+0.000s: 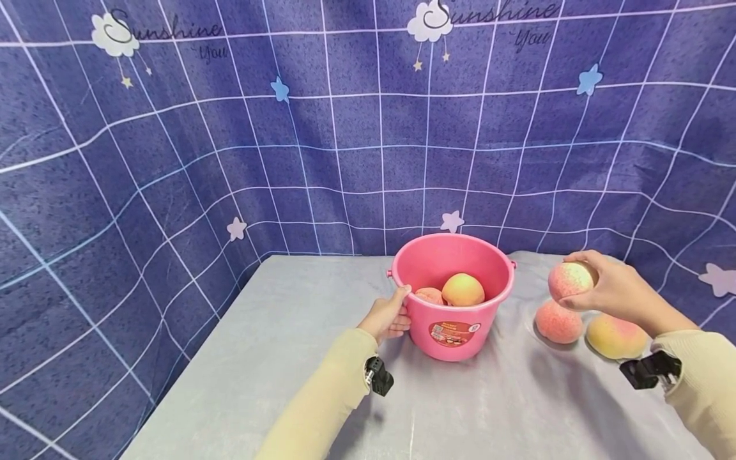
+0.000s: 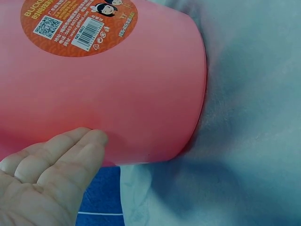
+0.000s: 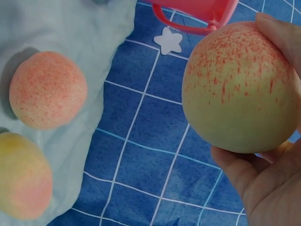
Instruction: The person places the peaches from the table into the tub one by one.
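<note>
A pink bucket (image 1: 443,332) stands upright on the table, with a peach (image 1: 463,290) and a pinker fruit (image 1: 428,296) inside. My left hand (image 1: 388,316) holds its left side, thumb at the rim and fingers against the outer wall; the left wrist view shows those fingers (image 2: 70,160) beside the bucket. To the right of the bucket, my right hand (image 1: 615,287) grips a speckled peach (image 3: 240,89) above the table, fingers and thumb around it. Below that hand lie a pink peach (image 1: 559,321) and a yellow-pink mango-like fruit (image 1: 617,335).
The table (image 1: 270,358) has a pale grey cover. A blue gridded curtain (image 1: 356,128) with stars and clouds hangs behind it and along the left side. The bucket's handle (image 3: 181,28) hangs down at its back in the right wrist view.
</note>
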The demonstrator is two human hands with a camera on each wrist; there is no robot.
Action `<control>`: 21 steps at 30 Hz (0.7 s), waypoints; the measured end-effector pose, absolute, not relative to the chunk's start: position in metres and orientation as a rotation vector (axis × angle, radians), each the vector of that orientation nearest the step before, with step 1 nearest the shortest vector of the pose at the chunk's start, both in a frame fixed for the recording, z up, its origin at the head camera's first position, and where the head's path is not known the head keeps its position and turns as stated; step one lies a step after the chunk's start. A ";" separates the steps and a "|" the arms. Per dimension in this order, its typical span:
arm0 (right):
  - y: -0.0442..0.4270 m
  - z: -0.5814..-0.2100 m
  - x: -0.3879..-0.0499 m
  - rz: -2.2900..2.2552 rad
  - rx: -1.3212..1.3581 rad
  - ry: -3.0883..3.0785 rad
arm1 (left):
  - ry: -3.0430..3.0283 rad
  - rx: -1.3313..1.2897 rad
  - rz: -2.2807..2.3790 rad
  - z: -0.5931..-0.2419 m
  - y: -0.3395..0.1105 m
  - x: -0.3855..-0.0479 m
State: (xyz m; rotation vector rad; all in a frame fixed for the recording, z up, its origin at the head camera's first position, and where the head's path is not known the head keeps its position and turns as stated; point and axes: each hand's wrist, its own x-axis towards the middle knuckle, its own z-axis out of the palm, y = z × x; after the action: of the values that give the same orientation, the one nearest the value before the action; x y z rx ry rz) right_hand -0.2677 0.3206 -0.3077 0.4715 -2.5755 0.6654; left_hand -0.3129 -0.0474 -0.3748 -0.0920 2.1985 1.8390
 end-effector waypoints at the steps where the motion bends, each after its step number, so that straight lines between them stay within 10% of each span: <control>1: 0.320 -0.306 -0.267 0.669 0.447 -2.596 | 2.198 -0.094 1.840 -0.375 -0.047 -0.313; 21: 0.311 -0.286 -0.269 0.617 0.432 -2.677 | 2.219 -0.092 1.833 -0.378 -0.048 -0.314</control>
State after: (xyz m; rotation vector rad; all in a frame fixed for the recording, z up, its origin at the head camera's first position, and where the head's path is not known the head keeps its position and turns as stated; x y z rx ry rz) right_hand -0.2695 0.3109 -0.2860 0.4325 -2.6765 0.6170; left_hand -0.3136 -0.0479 -0.3779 -0.0916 2.2187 1.8335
